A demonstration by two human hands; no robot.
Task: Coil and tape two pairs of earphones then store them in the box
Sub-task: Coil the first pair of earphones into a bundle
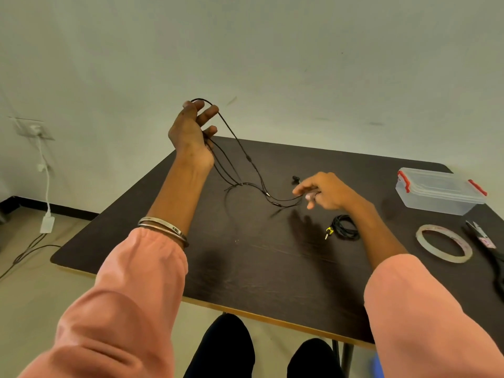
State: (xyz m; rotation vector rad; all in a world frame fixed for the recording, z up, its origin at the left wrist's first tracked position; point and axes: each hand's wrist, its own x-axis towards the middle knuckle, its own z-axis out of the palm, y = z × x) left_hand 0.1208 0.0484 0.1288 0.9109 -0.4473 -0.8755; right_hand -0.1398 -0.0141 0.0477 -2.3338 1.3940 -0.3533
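Matt dark wood-grain table (259, 263), clear plastic box (436, 190)

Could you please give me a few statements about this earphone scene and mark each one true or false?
1. The left hand is raised with earphone cable looped over its fingers. True.
2. The box is open. False: its lid is on, red clips at both ends.
3. A second earphone lies coiled on the table near the right forearm. True.
4. The right hand holds the tape. False: it pinches the cable; the tape lies on the table.
5. The scissors lie at the table's left edge. False: they lie at the right, beside the tape.
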